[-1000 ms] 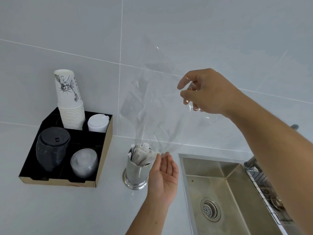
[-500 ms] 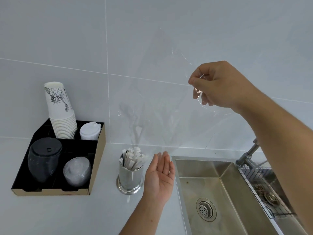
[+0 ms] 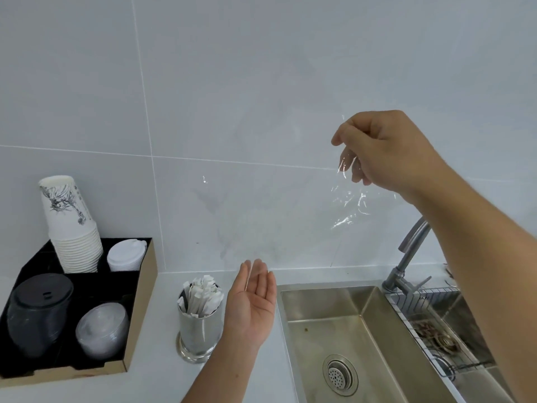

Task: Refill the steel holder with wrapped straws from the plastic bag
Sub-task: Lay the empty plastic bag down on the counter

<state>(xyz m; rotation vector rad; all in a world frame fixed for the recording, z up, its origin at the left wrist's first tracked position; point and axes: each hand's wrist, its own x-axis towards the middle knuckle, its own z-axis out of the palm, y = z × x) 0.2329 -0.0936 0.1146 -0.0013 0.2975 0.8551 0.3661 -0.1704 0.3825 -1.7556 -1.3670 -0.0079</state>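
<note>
The steel holder (image 3: 200, 330) stands on the white counter beside the sink, filled with several paper-wrapped straws (image 3: 203, 295) that fan out of its top. My left hand (image 3: 251, 303) hovers just right of the holder, palm up, fingers apart and holding nothing. My right hand (image 3: 380, 149) is raised in front of the wall tiles and pinches a clear plastic bag (image 3: 347, 207). The bag hangs almost see-through below and left of that hand, with no straws visible inside it.
A black cardboard tray (image 3: 136, 312) at the left holds a stack of paper cups (image 3: 69, 225), white lids (image 3: 126, 255), a dark lid stack (image 3: 39, 312) and clear lids (image 3: 101, 330). A steel sink (image 3: 357, 321), faucet (image 3: 406, 254) and wire rack (image 3: 436, 330) lie at the right.
My right hand has carried the empty-looking bag to the right, away from above the holder. My left hand stays open beside the holder. The view has shifted to the right.
</note>
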